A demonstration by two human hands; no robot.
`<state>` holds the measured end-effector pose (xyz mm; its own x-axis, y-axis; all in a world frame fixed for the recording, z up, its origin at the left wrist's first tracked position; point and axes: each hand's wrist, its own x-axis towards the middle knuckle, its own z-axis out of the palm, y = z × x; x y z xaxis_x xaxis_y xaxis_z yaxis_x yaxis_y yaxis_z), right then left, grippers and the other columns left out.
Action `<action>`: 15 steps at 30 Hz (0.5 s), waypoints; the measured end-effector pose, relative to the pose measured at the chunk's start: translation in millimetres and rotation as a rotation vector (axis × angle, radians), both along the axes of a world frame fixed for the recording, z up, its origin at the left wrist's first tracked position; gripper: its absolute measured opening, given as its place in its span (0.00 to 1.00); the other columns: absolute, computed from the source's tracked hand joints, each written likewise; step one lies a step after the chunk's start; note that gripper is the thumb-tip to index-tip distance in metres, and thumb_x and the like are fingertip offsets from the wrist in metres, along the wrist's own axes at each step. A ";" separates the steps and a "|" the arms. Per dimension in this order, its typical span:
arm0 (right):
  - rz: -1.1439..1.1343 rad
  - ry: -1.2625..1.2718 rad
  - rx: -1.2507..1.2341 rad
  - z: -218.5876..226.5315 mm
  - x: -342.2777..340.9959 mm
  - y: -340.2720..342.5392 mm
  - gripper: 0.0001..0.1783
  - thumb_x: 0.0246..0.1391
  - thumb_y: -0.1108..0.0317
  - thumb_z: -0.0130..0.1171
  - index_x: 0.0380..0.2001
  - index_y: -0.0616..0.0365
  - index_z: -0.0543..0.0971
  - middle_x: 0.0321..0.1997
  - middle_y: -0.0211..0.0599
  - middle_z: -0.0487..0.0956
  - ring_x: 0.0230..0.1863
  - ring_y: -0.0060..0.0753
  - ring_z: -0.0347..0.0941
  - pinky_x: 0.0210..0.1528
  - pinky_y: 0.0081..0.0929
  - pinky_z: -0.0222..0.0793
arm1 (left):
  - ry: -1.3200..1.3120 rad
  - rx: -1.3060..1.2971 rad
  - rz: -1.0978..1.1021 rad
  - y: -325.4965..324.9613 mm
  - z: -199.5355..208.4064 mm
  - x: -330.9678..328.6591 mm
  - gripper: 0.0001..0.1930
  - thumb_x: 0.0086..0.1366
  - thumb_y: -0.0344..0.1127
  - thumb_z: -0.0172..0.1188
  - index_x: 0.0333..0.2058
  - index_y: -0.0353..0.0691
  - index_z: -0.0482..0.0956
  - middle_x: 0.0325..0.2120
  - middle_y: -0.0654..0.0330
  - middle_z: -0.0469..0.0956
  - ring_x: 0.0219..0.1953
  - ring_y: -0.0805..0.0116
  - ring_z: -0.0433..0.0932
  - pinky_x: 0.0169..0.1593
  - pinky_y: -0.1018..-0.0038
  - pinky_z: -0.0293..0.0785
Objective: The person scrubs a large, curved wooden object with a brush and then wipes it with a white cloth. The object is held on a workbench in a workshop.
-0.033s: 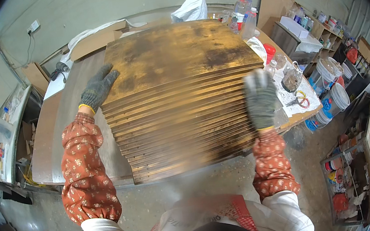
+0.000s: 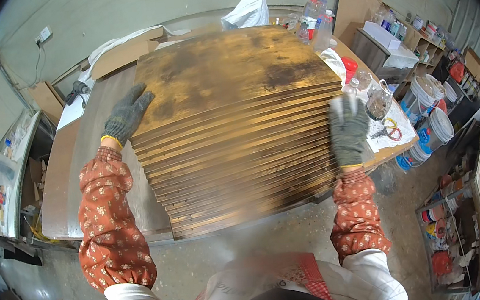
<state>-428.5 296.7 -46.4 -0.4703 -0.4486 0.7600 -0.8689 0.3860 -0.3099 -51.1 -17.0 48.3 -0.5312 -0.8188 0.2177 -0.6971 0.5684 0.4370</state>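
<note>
A tall stack of brown, dark-stained wooden boards (image 2: pixel 230 67) lies on the table, its layered front edges stepped toward me. My left hand (image 2: pixel 127 116), in a dark grey knitted glove, rests at the stack's left edge. Its fingers are stretched out over the side of the upper boards, with the hand open. Along the right side of the stack is my right hand (image 2: pixel 348 130), in a similar glove with pale fingertips. It is open, fingers extended and slightly blurred, beside the board ends. Whether its palm touches them I cannot tell.
Clear bottles (image 2: pixel 321 29) stand behind the stack at the right. Near my right hand are a jar (image 2: pixel 378 102), scissors (image 2: pixel 392 131) and a red cup (image 2: pixel 349 64). White buckets (image 2: pixel 439 125) stand farther right. Flattened cardboard (image 2: pixel 124 57) lies at the back left.
My right hand has shifted a little to the right and toward me, away from the board ends. The left hand and the stack look the same.
</note>
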 end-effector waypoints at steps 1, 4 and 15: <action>-0.242 0.011 -0.005 -1.0 -10.7 6.0 0.24 0.62 0.68 0.56 0.61 0.51 0.72 0.66 0.51 0.67 0.66 0.56 0.64 0.63 0.49 0.65 | -0.023 0.015 0.002 1.0 2.0 0.0 0.34 0.72 0.59 0.50 0.66 0.38 0.68 0.65 0.47 0.68 0.68 0.50 0.66 0.69 0.64 0.60; 0.062 0.513 0.018 8.2 18.5 -6.2 0.22 0.58 0.68 0.59 0.57 0.49 0.76 0.63 0.52 0.68 0.63 0.58 0.66 0.59 0.54 0.67 | -0.092 -0.016 0.014 3.4 6.7 -1.4 0.33 0.72 0.58 0.48 0.66 0.39 0.68 0.66 0.47 0.68 0.68 0.49 0.65 0.70 0.63 0.59; 0.536 0.355 -0.016 46.9 72.2 -67.2 0.17 0.56 0.56 0.65 0.49 0.38 0.80 0.56 0.45 0.72 0.57 0.52 0.68 0.58 0.49 0.68 | -0.100 -0.056 -0.069 -9.4 2.5 9.0 0.30 0.74 0.54 0.49 0.65 0.39 0.68 0.65 0.49 0.68 0.67 0.50 0.66 0.68 0.65 0.60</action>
